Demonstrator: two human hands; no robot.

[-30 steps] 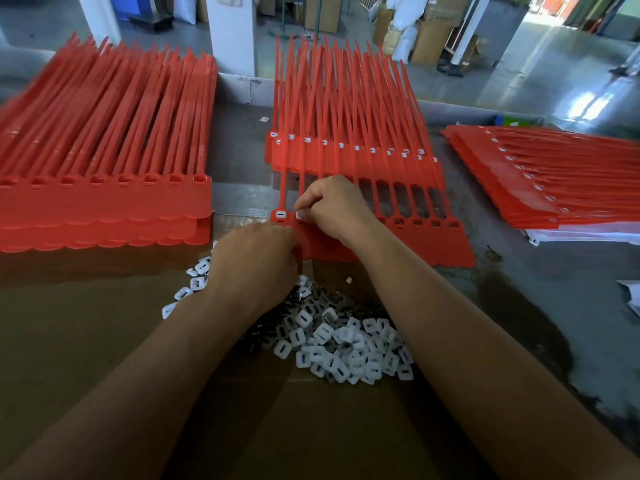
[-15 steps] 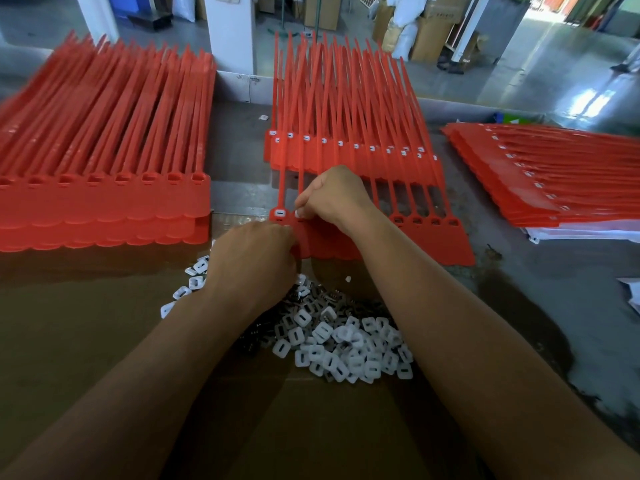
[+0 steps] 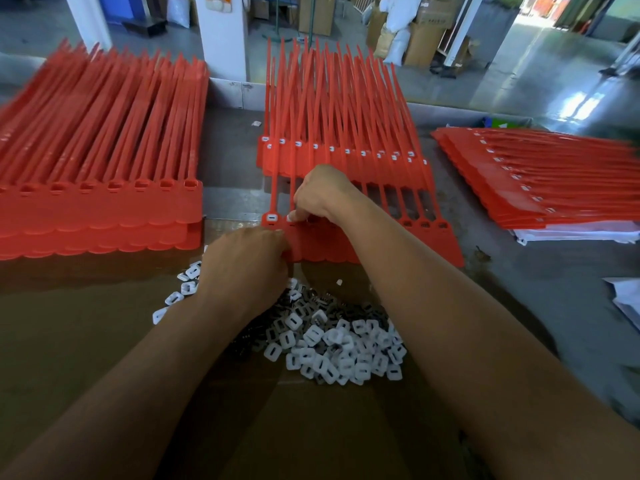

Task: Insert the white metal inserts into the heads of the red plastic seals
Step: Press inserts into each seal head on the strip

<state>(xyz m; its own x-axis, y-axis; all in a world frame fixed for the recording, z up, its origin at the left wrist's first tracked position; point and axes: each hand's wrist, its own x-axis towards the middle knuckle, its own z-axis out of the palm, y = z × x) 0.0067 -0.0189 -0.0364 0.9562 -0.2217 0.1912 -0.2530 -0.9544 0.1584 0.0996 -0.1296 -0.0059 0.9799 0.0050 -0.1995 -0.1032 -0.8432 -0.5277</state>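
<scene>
While the right hand point(image 3: 322, 195) is pinching a white insert point(image 3: 289, 218) onto the second head of the seal strip point(image 3: 381, 244), the left hand point(image 3: 249, 261) is curling against the strip's near edge (fingers hidden, so can't tell its grip). The seals' long axes are running away from the hands, tails pointing away and heads at the fingertips. The insert pile point(image 3: 332, 344) is sitting just behind both hands, between the forearms.

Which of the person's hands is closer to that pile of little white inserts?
Left. The left hand sits over the far edge of the pile of white inserts. The right hand is farther back, pinching at the red seal heads.
</scene>
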